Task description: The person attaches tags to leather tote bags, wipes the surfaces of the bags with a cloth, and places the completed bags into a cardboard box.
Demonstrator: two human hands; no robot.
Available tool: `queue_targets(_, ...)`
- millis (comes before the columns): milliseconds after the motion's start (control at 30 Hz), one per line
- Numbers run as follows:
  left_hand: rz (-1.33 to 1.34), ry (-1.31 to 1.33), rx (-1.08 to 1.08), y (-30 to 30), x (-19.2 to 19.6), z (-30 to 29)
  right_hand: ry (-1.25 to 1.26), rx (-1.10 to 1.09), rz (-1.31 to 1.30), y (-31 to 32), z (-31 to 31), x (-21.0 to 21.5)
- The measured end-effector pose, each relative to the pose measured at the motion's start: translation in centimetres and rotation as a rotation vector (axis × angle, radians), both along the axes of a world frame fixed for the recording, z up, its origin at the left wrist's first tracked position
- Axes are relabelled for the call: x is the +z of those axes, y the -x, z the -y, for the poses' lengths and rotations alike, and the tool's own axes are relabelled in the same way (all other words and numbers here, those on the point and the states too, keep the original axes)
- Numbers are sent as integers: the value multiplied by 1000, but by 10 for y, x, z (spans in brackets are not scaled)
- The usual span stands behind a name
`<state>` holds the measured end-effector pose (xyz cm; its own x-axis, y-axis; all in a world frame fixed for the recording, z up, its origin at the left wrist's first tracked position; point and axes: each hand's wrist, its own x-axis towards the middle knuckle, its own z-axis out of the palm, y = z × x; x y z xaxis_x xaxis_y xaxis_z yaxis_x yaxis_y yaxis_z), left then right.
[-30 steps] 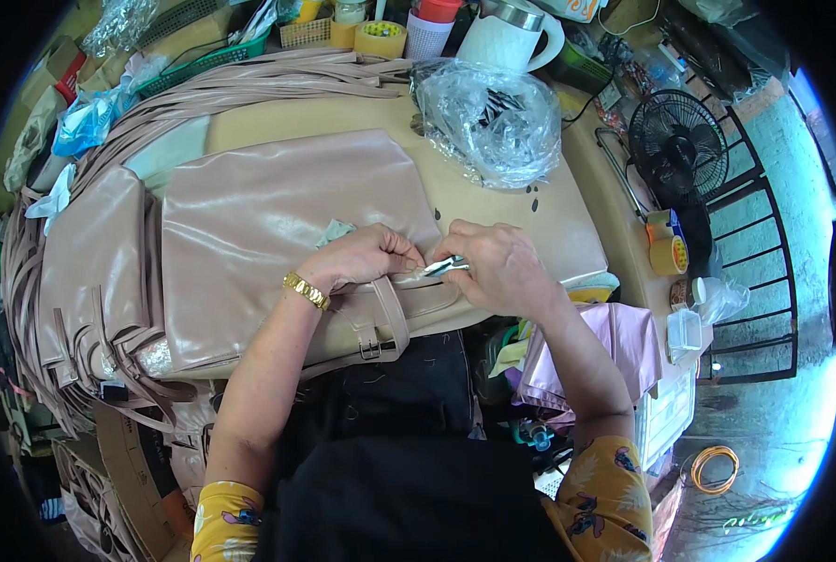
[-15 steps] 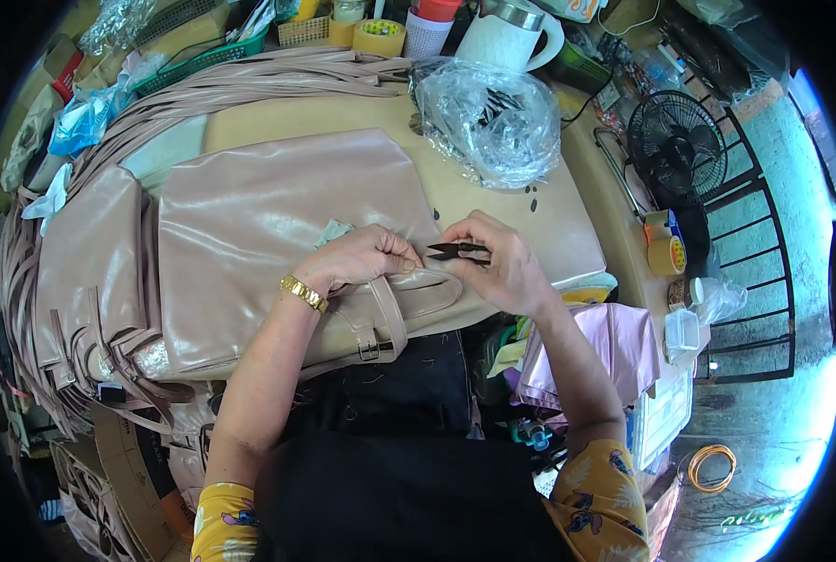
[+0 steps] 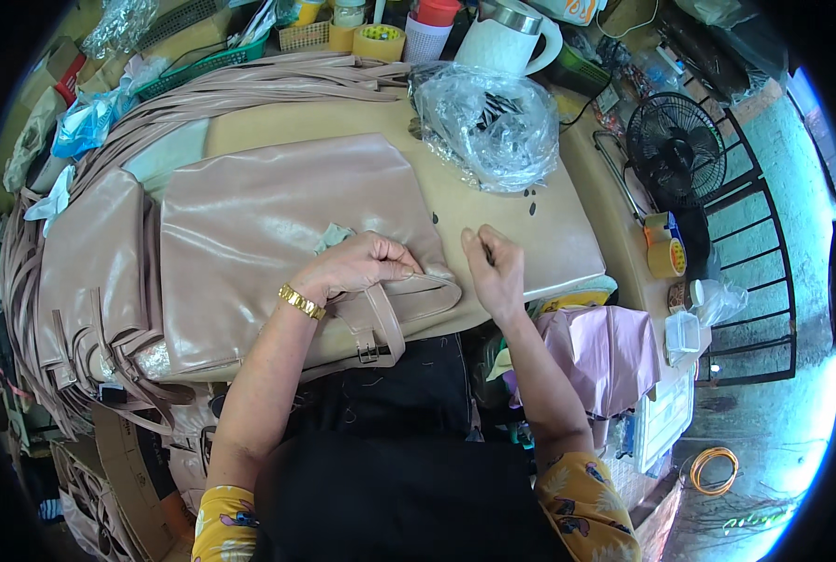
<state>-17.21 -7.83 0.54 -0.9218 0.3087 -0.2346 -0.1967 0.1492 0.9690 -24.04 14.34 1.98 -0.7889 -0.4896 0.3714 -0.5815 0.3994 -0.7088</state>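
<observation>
A glossy pinkish-beige leather bag point(image 3: 282, 211) lies flat on the table before me. My left hand point(image 3: 357, 264), with a gold watch point(image 3: 302, 301) at its wrist, pinches the end of a strap point(image 3: 441, 293) at the bag's near right corner. Below it hangs a narrow strap loop point(image 3: 387, 317) with a metal buckle point(image 3: 369, 354). To the right, apart from the bag, my right hand point(image 3: 499, 281) is raised and closed. Only a dark bit of the thread snips point(image 3: 489, 255) shows between its fingers; their blades are hidden. A pale green scrap point(image 3: 334, 237) rests on the bag behind my left hand.
Another bag with straps point(image 3: 90, 267) lies at the left, and long leather strips point(image 3: 249, 84) curve along the back. A clear plastic bag point(image 3: 493, 122), a white kettle point(image 3: 507, 42) and tape rolls point(image 3: 666, 256) stand around the table. A black fan point(image 3: 677, 145) is at the far right.
My right hand has turned and pulled away from the strap end. The snips' dark blades, visible before, are now mostly hidden in the fist. My left hand keeps its pinch.
</observation>
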Motion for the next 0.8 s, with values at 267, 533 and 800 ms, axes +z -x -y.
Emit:
queue_targets(267, -13, -105, 10, -3, -3, -2, 75, -49, -46, -48, 5, 2)
queue_targets(533, -143, -68, 124, -19, 0, -12, 104, -151, 180, -85, -6, -8)
queue_targets(800, -493, 240, 395, -44, 13, -42, 197, -253, 161, -80, 9, -5)
